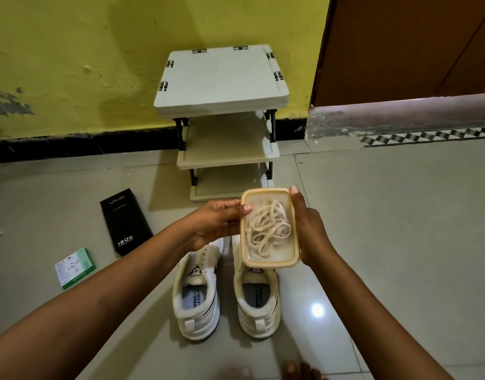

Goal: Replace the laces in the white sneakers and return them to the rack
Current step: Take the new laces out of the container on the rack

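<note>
Grey floor tiles are carrying the white sneakers point(224, 289), sitting side by side before the three-tier rack point(222, 105) against a yellow wall. Above them both hands are holding a lidded plastic container point(268, 229) of tangled cream laces point(268, 226). The left hand point(216, 223) is curling round its near edge, thumb on the lid; the right hand point(309, 231) is clasping the opposite side. Those laces look light and floppy, probably best pinched at an end. A black phone box point(124, 220) is lying to the left.
</note>
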{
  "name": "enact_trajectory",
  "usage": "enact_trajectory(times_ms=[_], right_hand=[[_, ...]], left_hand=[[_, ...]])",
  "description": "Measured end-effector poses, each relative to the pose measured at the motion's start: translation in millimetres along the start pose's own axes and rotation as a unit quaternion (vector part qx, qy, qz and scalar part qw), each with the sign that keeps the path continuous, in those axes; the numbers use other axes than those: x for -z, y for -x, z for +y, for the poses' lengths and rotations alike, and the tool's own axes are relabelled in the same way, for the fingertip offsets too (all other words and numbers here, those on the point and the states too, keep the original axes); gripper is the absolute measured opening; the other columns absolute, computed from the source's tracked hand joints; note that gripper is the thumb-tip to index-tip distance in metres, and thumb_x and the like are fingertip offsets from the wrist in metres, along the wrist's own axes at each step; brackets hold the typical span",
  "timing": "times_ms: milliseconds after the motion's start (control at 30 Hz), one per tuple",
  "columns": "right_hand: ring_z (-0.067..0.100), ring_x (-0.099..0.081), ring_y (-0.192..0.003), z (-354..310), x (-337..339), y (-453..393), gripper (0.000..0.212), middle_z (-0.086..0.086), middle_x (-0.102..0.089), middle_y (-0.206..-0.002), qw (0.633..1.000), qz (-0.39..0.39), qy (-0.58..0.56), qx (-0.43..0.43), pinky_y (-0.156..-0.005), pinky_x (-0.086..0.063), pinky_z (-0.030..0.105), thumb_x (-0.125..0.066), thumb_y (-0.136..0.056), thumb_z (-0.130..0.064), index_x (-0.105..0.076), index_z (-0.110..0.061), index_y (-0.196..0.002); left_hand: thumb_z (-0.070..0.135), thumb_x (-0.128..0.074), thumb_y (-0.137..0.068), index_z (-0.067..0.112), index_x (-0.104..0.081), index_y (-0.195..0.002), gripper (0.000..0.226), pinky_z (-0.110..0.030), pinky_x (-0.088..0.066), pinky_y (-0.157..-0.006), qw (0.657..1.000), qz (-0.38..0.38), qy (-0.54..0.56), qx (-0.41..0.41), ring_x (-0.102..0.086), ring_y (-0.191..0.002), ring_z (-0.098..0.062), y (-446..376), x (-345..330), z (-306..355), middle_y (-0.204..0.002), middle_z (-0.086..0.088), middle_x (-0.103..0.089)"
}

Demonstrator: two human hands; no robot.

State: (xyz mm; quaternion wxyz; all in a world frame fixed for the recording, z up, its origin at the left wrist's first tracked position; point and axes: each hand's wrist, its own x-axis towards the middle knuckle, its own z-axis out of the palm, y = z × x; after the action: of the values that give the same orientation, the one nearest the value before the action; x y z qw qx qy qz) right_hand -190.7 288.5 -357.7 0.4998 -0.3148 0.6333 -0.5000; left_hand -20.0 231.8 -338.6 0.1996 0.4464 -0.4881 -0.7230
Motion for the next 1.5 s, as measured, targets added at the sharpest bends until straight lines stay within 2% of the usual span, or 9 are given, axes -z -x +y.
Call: enact_trajectory(times_ms=[100,333,467,633,767,967,1233,1400,1500], right_hand=[[0.009,-0.063,-0.049,-0.1,-1.9,-0.3,0.056,0.001,-0.064,-0.057,1.000,0.001,-0.006,-0.007,-0.047,-0.051,0.018,-0.032,-0.096,-0.051,-0.063,-0.011,-0.073],[0.026,-0.067,-0.089,-4.2,-6.6,-5.5,0.060,0.009,-0.070,-0.091,0.997,-0.017,-0.021,-0.075,-0.086,-0.054,0.042,-0.023,-0.091,-0.065,-0.065,-0.023,-0.084],[0.015,-0.066,-0.082,6.6,-14.2,-3.0,0.047,0.004,-0.067,-0.098,0.997,-0.053,0.036,-0.045,-0.064,-0.056,0.025,-0.027,-0.093,-0.060,-0.061,-0.028,-0.095],[0.009,-0.063,-0.074,6.5,-13.7,-6.8,0.043,0.002,-0.065,-0.091,0.999,-0.003,-0.042,-0.010,-0.054,-0.050,0.018,-0.024,-0.097,-0.052,-0.059,-0.027,-0.092],[0.010,-0.061,-0.077,7.1,-17.0,-11.0,0.042,0.001,-0.063,-0.095,0.998,0.020,-0.051,0.003,-0.061,-0.048,0.023,-0.018,-0.099,-0.050,-0.055,-0.029,-0.099],[0.013,-0.060,-0.076,2.1,-23.8,-22.2,0.041,-0.003,-0.064,-0.085,0.998,0.040,-0.054,0.013,-0.063,-0.046,0.026,-0.022,-0.100,-0.048,-0.056,-0.032,-0.084],[0.018,-0.059,-0.093,-19.3,-40.2,-50.0,0.048,0.004,-0.060,-0.105,0.997,-0.058,-0.043,-0.011,-0.079,-0.048,0.030,-0.014,-0.100,-0.048,-0.054,-0.024,-0.112],[0.026,-0.051,-0.120,-28.7,-37.0,-79.3,0.052,0.009,-0.057,-0.127,0.983,-0.029,0.174,0.058,-0.093,-0.038,0.031,-0.024,-0.100,-0.046,-0.054,-0.014,-0.128],[0.025,-0.036,-0.135,-28.0,-27.9,-97.5,0.053,0.009,-0.041,-0.145,0.891,-0.038,0.417,0.176,-0.106,-0.031,0.033,-0.029,-0.100,-0.042,-0.034,-0.012,-0.143]], left_hand=[[0.021,-0.061,-0.083,0.012,-0.068,-0.098,0.020,-0.018,-0.055,-0.077,1.000,0.020,0.007,-0.015,-0.068,-0.080,-0.009,-2.0,1.3,-0.5,-0.086,0.000,-0.073],[0.025,-0.060,-0.088,0.006,-0.065,-0.091,0.019,-0.019,-0.055,-0.061,0.995,0.089,0.035,0.003,-0.068,-0.064,-0.009,-8.5,-5.9,1.3,-0.073,-0.001,-0.072],[0.031,-0.062,-0.086,0.008,-0.064,-0.091,0.024,-0.024,-0.056,-0.070,0.983,0.168,0.070,0.003,-0.069,-0.076,-0.014,-11.7,-0.3,4.6,-0.082,-0.006,-0.072],[0.023,-0.065,-0.074,0.021,-0.059,-0.111,0.038,-0.034,-0.057,-0.082,0.996,0.003,0.081,0.034,-0.067,-0.092,-0.022,1.6,-4.2,3.2,-0.097,-0.006,-0.070],[0.010,-0.068,-0.071,0.018,-0.054,-0.122,0.054,-0.030,-0.058,-0.077,0.994,0.018,0.110,0.015,-0.067,-0.092,-0.024,-0.3,-10.1,-3.7,-0.106,-0.014,-0.070],[0.008,-0.065,-0.081,0.017,-0.058,-0.112,0.033,-0.026,-0.059,-0.072,0.994,0.048,0.095,-0.019,-0.069,-0.083,-0.019,-4.6,-6.5,-0.2,-0.095,-0.009,-0.073],[0.000,-0.059,-0.087,-0.003,-0.060,-0.104,0.017,-0.015,-0.054,-0.053,0.978,0.197,0.068,-0.026,-0.065,-0.069,-0.017,-21.2,3.5,14.4,-0.091,-0.013,-0.065],[-0.004,-0.056,-0.088,-0.004,-0.060,-0.088,0.004,-0.013,-0.051,-0.045,0.952,0.291,0.083,-0.033,-0.062,-0.042,-0.007,-49.1,34.0,45.2,-0.076,-0.013,-0.062],[0.001,-0.057,-0.089,-0.006,-0.059,-0.102,0.015,-0.013,-0.050,-0.042,0.942,0.331,0.052,-0.038,-0.061,-0.041,-0.007,-69.3,50.9,66.1,-0.077,-0.013,-0.062]])
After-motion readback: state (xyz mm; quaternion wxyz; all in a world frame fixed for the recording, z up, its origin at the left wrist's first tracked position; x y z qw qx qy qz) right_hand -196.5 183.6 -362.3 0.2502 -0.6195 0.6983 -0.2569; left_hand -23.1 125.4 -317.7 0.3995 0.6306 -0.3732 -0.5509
